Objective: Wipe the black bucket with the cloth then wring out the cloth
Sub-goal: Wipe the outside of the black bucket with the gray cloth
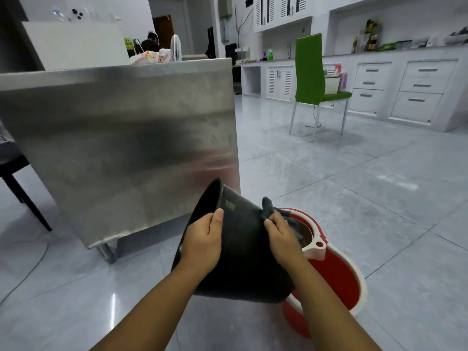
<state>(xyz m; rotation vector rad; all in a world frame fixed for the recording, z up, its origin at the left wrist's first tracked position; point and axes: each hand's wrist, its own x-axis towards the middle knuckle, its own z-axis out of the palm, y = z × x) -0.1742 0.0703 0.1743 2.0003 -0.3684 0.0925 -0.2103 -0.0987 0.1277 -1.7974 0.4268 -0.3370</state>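
The black bucket (240, 252) is tilted with its mouth facing away and to the left, held over the floor. My left hand (202, 240) grips its rim, thumb on the outer wall. My right hand (282, 236) presses a grey cloth (272, 207) against the bucket's right outer side; most of the cloth is hidden under the hand and behind the bucket.
A red and white mop bucket (339, 277) stands on the tiled floor right under and behind the black bucket. A steel counter (121, 143) rises close on the left. A green chair (314, 82) and white cabinets (405, 89) stand farther off; a person sits far back.
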